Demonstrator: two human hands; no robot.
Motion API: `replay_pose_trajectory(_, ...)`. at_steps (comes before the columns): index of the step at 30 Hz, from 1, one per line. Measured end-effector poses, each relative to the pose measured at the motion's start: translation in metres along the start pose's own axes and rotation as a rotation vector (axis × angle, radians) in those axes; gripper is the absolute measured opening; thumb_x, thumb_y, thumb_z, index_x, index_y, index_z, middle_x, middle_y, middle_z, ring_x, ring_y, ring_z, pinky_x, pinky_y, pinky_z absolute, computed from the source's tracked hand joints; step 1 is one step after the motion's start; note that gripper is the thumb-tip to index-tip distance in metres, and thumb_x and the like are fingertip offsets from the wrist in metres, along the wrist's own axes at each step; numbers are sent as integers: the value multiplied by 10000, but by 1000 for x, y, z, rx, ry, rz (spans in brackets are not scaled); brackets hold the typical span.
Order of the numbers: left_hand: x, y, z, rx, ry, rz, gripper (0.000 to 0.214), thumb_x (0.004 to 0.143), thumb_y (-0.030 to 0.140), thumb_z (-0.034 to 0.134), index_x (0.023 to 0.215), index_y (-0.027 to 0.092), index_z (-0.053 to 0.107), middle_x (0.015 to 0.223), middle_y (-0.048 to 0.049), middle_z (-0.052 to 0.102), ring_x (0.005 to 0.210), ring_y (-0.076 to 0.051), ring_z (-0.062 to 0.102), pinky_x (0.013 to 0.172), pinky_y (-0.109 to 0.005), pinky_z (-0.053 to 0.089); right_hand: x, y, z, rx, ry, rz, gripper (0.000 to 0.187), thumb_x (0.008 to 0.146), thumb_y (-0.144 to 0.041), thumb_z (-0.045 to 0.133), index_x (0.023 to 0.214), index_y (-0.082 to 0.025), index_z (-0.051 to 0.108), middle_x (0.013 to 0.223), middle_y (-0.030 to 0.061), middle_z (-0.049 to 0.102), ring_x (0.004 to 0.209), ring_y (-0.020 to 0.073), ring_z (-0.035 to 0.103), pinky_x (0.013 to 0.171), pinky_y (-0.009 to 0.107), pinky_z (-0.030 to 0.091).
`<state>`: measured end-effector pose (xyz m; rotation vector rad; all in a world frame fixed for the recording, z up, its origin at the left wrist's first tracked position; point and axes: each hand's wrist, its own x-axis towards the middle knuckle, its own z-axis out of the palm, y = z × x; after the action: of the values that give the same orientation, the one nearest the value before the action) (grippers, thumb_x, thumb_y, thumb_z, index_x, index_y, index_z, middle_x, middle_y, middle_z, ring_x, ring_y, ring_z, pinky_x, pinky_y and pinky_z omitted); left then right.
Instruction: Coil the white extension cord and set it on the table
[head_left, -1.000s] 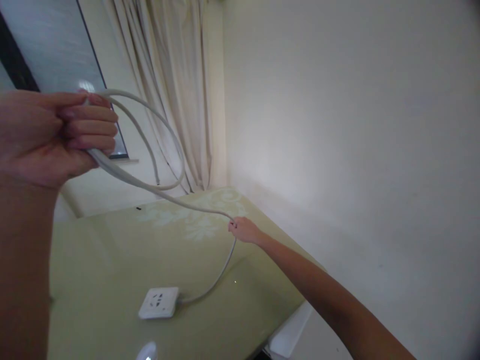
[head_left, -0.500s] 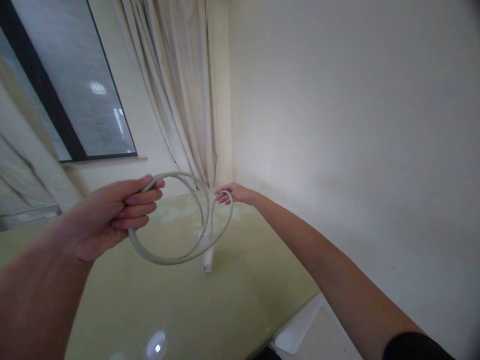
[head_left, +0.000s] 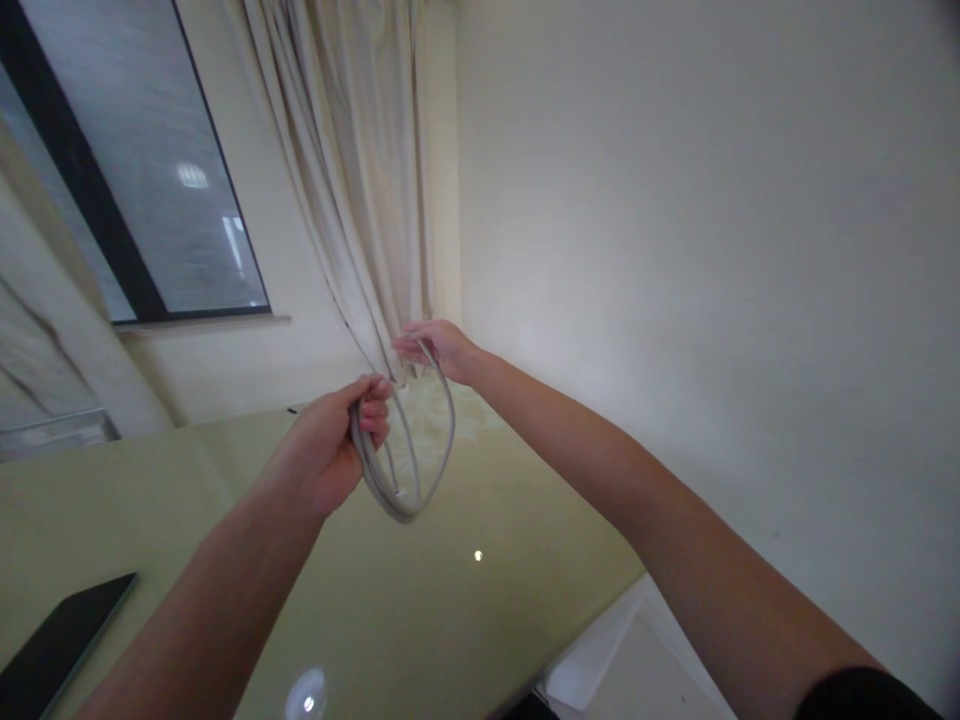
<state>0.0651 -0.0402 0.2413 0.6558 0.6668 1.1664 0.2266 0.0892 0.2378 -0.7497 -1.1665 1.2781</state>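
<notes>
A white power cable [head_left: 442,455] hangs in loops in the air above a pale green glossy table [head_left: 225,530]. My left hand [head_left: 337,445] is closed round the loops on their left side. My right hand [head_left: 435,348] is just above and to the right, its fingers curled over the top of the loops. Both hands are close together, held out in front of a cream curtain [head_left: 352,180]. The white socket block seen earlier on the table is out of sight now.
A dark flat device [head_left: 60,640] lies at the table's left front. A window [head_left: 127,170] with a dark frame is at the left, a plain wall at the right. The table's right edge runs beside a white floor strip [head_left: 600,650].
My right hand lifted the cable off the table and brought it up to my left hand, closing the loops. My left hand moved down and right. The socket block left the table.
</notes>
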Motion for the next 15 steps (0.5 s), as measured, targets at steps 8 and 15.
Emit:
replay_pose_trajectory(8,-4,8,-14,283,-198,-85,145,965,138,526,929,107,663,630,67,477,318,5,197,258,-121,183,-11,-8,7,-227,127,151,43,894,-130,655,923,-157,640,590,-25,617,473,83,464,484,200,429)
replay_pose_trajectory(15,-17,5,-32,498,-273,-146,243,916,311,668,1068,128,716,639,59,487,381,2,171,312,-119,205,-8,-3,11,-527,-67,256,225,980,-202,628,790,-102,693,514,-39,494,431,54,351,397,180,255)
